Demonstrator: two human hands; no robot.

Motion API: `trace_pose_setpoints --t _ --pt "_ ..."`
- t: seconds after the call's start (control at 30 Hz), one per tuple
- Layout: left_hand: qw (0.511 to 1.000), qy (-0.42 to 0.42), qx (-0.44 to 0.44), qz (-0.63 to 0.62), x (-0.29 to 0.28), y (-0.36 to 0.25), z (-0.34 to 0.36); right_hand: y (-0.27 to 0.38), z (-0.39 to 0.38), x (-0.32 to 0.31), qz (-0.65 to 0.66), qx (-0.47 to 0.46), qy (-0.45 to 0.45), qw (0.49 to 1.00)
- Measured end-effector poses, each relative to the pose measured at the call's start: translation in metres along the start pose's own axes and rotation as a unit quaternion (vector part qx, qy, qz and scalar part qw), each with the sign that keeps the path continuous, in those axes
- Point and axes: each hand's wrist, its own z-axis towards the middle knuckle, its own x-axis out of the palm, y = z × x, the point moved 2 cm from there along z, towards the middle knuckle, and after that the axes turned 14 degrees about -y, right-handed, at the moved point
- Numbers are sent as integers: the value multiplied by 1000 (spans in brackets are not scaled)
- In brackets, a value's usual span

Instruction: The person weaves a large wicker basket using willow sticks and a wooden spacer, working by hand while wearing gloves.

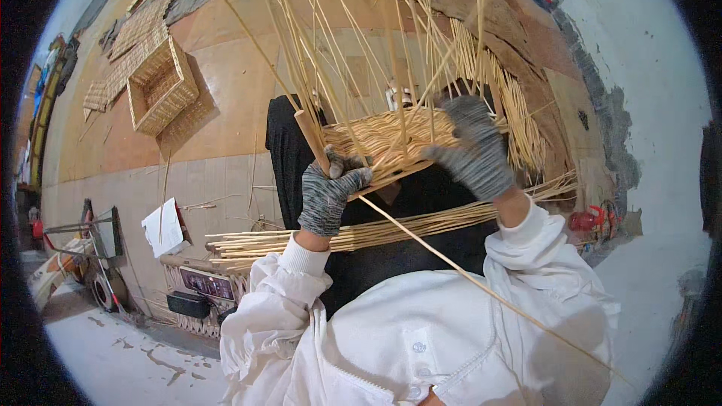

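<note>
Your left hand (331, 188) is closed on the near left corner of the woven panel (383, 137), beside a thick stake (310, 131); the panel lies above your dark-clad lap (410, 256). Your right hand (479, 154) is over its right end (blurred, so I cannot tell its grip). A long rod (444, 254) slants from the panel's near edge across your white top (421, 308).

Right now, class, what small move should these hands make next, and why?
Probably the right hand should take up the loose rod: its long tail trails unwoven across the white clothing, while the left hand holds the woven panel's left corner beside the thick post.
</note>
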Motion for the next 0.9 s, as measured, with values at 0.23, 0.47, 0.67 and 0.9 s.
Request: trace_pose_setpoints --t 0.23,0.47,0.67,0.9 --pt "999 -46 -10 1 3 -7 -2 -6 -24 36 -177 -153 26 972" --pt "999 -32 -12 10 4 -6 2 4 1 51 -169 -181 72 966" --pt "999 -49 -7 7 3 -4 1 -12 -25 39 -190 -313 31 930" --pt "999 -47 -6 -11 5 -2 1 -20 14 41 -109 -331 207 914"
